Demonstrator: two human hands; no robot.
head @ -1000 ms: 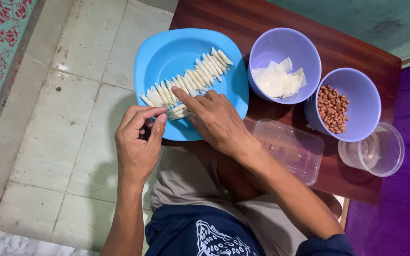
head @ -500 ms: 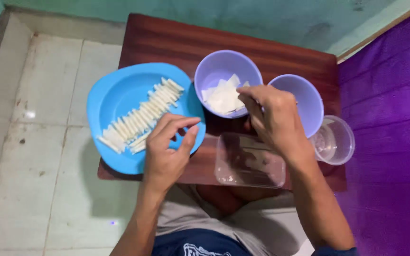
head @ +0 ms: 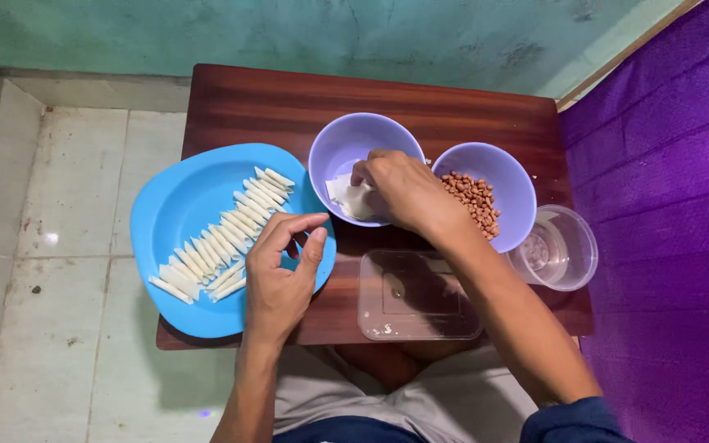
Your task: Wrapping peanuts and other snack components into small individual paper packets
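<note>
A small dark wooden table (head: 289, 102) is set against a teal wall, with pale floor tiles to one side and purple fabric to the other. In the nearer lilac bowl (head: 346, 139) a small stack of thin white wrapper sheets (head: 346, 197) is kept, and the top sheets are pinched between the fingertips of the right hand (head: 400, 189), which is reached down over the bowl's rim — the fingers are closed on the wrappers. The left hand (head: 281, 275) is held over the right edge of the blue plate (head: 174, 205), thumb and forefinger curved toward each other with a gap between them, and nothing can be made out in that gap. On the plate a slanting row of small white rolled pieces (head: 219, 242) is laid side by side. Just beside the first bowl a second lilac bowl (head: 506, 168) is filled with brown peanuts (head: 473, 197). A clear rectangular container (head: 416, 295) is placed near the table's front edge — and a clear round cup (head: 560, 246) is stood at the right end.
</note>
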